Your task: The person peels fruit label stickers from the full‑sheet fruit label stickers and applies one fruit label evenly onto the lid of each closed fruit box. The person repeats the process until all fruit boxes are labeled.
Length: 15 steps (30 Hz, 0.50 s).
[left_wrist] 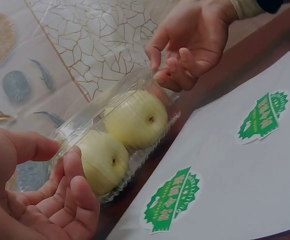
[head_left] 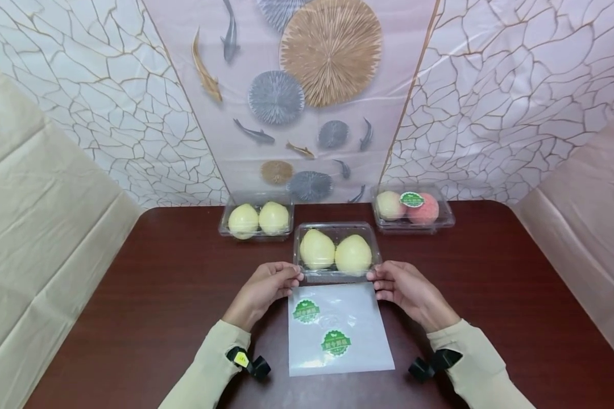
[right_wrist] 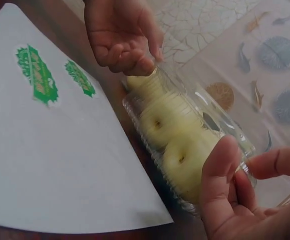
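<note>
Tabletop (head_left: 158,295): clear box (head_left: 336,277) between fingers (head_left: 289,272).

We see light glinting off a clear, rectangular, glossy plastic box (head_left: 337,277) with a crimped edge; the pale yellow, rounded fruits (head_left: 317,253) inside look smooth. Before us, a white, four-cornered, slick paper sheet (head_left: 307,355) throws back glare around green, scalloped, paper-like stickers (head_left: 336,343). We note a dark red-brown, wood-look tabletop (head_left: 184,301) with a soft sheen, matt beige cloth sleeves (head_left: 210,358) and a creased beige cloth side panel (head_left: 36,182).
</note>
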Tool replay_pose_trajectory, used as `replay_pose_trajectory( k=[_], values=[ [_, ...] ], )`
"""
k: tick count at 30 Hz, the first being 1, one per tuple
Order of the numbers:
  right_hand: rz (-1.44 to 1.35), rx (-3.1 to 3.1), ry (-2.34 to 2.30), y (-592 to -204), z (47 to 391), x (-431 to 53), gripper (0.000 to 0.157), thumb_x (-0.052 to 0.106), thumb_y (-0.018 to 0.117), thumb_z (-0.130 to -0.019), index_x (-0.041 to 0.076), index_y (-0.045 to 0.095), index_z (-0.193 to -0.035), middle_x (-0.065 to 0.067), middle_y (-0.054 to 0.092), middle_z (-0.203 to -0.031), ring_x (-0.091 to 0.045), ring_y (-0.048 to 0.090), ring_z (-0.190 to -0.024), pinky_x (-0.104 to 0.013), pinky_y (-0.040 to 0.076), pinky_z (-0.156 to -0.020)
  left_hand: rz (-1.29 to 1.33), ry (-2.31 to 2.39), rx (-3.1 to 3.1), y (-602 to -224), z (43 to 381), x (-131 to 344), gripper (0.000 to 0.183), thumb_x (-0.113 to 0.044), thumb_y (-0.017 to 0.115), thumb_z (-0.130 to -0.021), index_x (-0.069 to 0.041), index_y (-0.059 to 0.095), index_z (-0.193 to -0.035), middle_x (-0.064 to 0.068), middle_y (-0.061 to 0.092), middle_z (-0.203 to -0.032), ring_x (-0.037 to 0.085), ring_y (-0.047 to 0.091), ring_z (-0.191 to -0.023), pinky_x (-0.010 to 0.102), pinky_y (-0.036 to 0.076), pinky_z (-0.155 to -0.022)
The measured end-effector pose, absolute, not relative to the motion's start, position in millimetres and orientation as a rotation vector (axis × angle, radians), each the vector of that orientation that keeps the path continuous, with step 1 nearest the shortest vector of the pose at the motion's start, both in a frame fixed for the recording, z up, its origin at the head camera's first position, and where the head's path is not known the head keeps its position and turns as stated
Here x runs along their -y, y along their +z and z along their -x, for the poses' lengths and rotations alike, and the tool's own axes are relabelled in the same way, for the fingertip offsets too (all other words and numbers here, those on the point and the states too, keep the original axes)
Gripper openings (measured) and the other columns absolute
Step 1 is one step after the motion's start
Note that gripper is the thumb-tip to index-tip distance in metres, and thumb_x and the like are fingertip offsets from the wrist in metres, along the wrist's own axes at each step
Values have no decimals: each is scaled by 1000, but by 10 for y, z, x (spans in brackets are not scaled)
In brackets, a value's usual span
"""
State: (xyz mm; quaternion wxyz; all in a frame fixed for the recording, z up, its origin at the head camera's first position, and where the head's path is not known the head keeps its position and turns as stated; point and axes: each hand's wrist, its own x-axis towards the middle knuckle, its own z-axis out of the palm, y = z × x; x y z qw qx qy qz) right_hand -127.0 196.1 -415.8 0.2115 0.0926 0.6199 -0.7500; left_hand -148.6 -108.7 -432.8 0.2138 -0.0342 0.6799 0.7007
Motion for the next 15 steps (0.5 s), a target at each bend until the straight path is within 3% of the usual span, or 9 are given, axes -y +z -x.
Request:
replay_pose_trajectory(
  k=[15],
  values=[
    [-268,-1690,-2043,-4236,1204,-2017,27,6,43,-101,13,64,-86,5,73,-83,-5,59,-72,-20,53,-63,129,1987,-1621,-4389,1398,1149,12,-13,59,-107,-7,69,-103,-4,73,-90,3,60,-73,17,51,-64]
  ],
)
